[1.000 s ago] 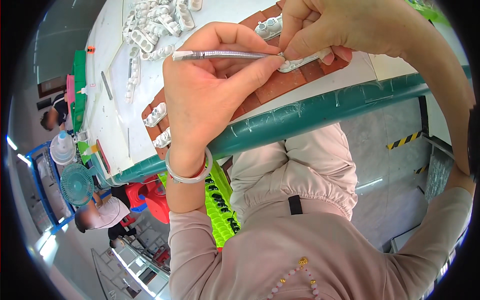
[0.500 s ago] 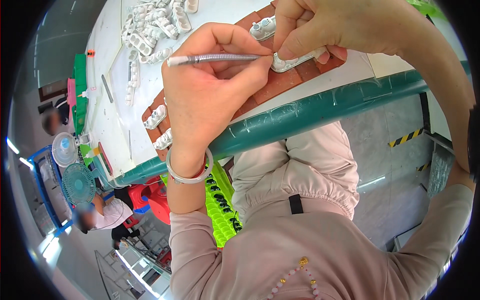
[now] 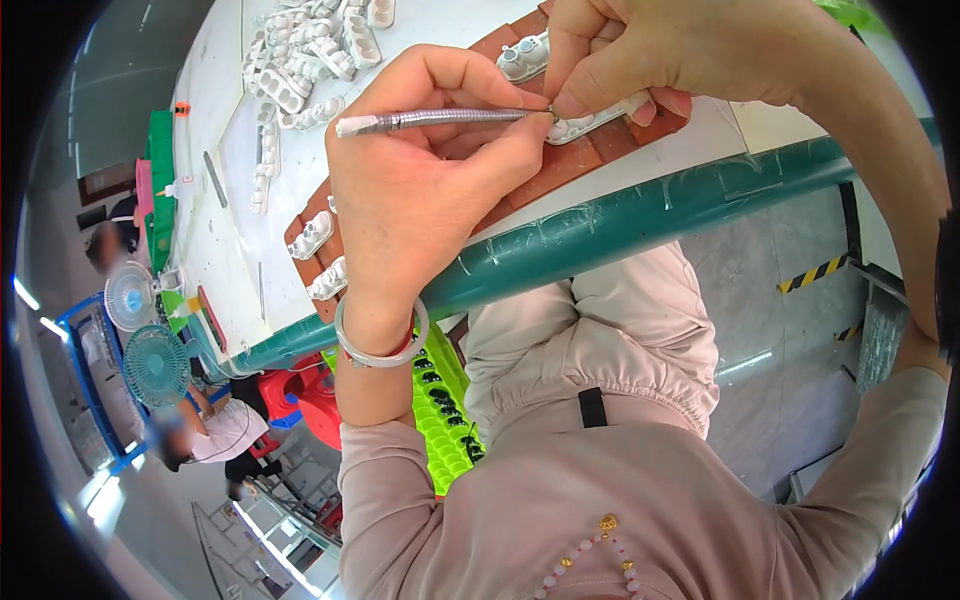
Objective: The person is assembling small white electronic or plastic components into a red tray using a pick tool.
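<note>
My left hand (image 3: pixel 420 190), with a pale bangle at the wrist, pinches a slim silver ribbed rod (image 3: pixel 440 118) with a white end. The rod lies across the fingers, and its far tip meets my right fingertips. My right hand (image 3: pixel 630 60) is closed, thumb and forefinger pinched together at that tip; what they hold is too small to make out. Just under them a white molded piece with rounded cups (image 3: pixel 590 125) rests on a reddish-brown board (image 3: pixel 520 190), partly covered by my right fingers. Another white piece with grey round inserts (image 3: pixel 525 58) sits beyond it on the board.
White molded pieces (image 3: pixel 320 40) are heaped at the far left of the white table (image 3: pixel 225 240). Several more white pieces (image 3: pixel 312 235) sit at the board's left end. A green padded edge (image 3: pixel 620 225) runs along the table front. Below is a lime-green tray (image 3: pixel 440 430) with black parts.
The rod and both hands have shifted only very slightly; the grips look the same. In the background at left, a seated person has moved a little.
</note>
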### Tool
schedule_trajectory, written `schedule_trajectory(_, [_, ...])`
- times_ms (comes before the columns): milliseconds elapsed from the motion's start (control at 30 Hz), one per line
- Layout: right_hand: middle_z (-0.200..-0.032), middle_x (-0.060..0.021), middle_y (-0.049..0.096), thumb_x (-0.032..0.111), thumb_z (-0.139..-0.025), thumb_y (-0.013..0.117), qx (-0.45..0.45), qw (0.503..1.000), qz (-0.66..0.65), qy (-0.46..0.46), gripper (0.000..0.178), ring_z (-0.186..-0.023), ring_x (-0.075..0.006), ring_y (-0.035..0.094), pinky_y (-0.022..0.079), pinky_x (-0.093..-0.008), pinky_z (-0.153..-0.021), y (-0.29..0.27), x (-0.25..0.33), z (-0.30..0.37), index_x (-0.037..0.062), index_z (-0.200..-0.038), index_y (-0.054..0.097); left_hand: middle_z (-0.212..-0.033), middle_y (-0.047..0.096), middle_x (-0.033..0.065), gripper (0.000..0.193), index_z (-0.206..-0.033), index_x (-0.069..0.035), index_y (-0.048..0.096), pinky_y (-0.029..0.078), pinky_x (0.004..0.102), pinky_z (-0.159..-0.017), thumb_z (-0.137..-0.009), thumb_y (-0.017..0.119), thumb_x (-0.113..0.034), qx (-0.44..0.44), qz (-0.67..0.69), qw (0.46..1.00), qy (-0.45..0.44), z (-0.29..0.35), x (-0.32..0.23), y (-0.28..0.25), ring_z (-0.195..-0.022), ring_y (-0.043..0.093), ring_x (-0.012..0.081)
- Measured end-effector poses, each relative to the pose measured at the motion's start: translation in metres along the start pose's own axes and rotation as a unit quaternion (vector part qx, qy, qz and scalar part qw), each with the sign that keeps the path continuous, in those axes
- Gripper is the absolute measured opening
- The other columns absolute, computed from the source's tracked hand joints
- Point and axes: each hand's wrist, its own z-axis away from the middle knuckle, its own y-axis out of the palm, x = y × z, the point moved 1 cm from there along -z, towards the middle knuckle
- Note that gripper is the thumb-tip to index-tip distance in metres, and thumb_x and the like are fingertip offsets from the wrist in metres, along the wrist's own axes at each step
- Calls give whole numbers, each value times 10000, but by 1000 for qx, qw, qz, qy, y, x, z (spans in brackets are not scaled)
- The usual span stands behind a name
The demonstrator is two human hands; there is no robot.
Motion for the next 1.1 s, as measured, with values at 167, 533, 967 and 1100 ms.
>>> schedule_trajectory(167, [-695, -65, 633, 197, -874, 622, -6, 1000, 14, -16, 220, -618, -138, 540, 403, -249, -563, 0, 2, 0, 1, -897, 719, -818, 678, 72, 156, -838, 19, 594, 545, 207, -652, -723, 690, 59, -7, -31, 999, 15, 0, 3, -1, -758, 657, 87])
schedule_trajectory(533, [-469, -86, 521, 81, -605, 654, -183, 966, 75, -166, 128, -334, -146, 425, 293, -245, -322, 28, -22, -44, -43, -624, 629, -899, 693, 134, 197, -923, 24, 568, 516, 226, -704, -764, 678, 57, -84, -50, 994, 41, 5, -20, -33, -798, 655, 138])
schedule_trajectory(967, [-686, -66, 633, 144, -858, 585, -30, 994, 61, 90, 183, -598, -139, 563, 434, -253, -539, 15, 21, -16, 7, -791, 686, -908, 698, 130, 277, -1052, 60, 581, 556, 232, -721, -799, 690, 30, -13, 0, 998, -56, 22, 1, -31, -835, 674, 140])
schedule_trajectory(1100, [-729, -69, 654, 145, -865, 590, -20, 996, 40, 78, 181, -614, -134, 567, 442, -247, -562, 14, 21, -15, 6, -862, 705, -887, 700, 119, 223, -988, 61, 606, 554, 225, -716, -790, 703, 23, -19, 5, 999, -37, 22, 6, -29, -814, 672, 126])
